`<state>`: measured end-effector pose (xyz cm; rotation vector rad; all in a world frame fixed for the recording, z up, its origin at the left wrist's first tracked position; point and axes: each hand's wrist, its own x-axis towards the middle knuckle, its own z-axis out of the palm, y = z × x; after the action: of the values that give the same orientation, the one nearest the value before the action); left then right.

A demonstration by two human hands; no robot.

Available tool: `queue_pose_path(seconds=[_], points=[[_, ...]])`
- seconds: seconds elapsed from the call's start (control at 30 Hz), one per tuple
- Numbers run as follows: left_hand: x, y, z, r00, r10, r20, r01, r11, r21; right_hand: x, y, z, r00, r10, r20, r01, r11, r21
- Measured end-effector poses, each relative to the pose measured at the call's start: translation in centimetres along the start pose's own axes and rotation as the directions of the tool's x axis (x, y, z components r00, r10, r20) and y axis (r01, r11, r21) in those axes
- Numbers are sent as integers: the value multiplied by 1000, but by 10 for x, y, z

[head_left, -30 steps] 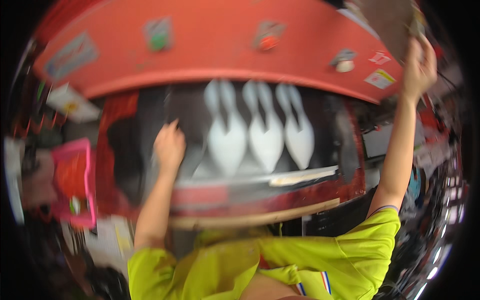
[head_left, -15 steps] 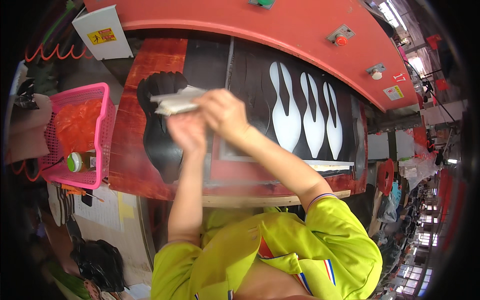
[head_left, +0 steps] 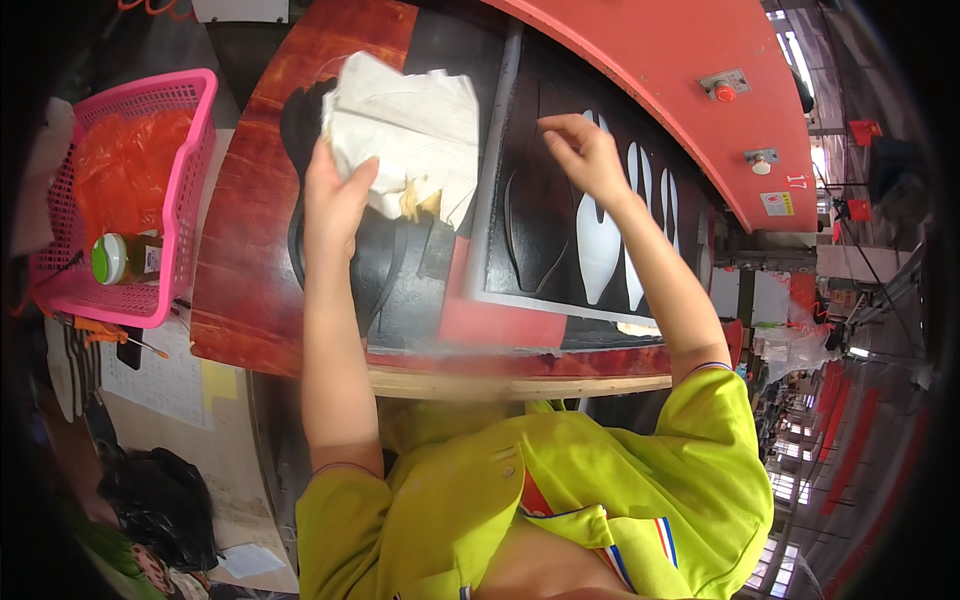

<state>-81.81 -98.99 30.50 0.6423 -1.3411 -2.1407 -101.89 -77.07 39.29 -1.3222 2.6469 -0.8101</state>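
A reddish-brown table (head_left: 245,290) stands in a cluttered workshop, its back edge running beneath a red machine beam (head_left: 640,60). Towards the table's far left corner, a worn white sheet (head_left: 405,125) hangs over dark sole-shaped pieces (head_left: 385,250), pinched between thumb and fingers of the left hand (head_left: 335,195). The right hand (head_left: 590,160) is half spread, thumb apart, above a black board (head_left: 540,235) towards the table's right end; its forearm partly hides white shapes (head_left: 598,255). Beyond the table's left edge, a pink basket (head_left: 180,205) holds an orange plastic bag (head_left: 130,170) and a green-lidded jar (head_left: 125,258).
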Motion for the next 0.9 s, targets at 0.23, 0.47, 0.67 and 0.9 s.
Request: queue_pose_path(seconds=[0.23,0.47,0.67,0.9], points=[[45,-6,31,991,-57,122,-46,706,707,-3,21,-2,985,172,31,-175,978,110],[51,-28,40,993,-39,115,-52,720,693,-5,22,-5,980,194,41,-198,973,120],[62,-38,48,991,-72,117,15,904,428,-2,38,-10,971,240,15,-237,945,226],[78,-38,40,913,-362,186,306,912,273,-16,51,-8,952,296,80,-306,902,306]])
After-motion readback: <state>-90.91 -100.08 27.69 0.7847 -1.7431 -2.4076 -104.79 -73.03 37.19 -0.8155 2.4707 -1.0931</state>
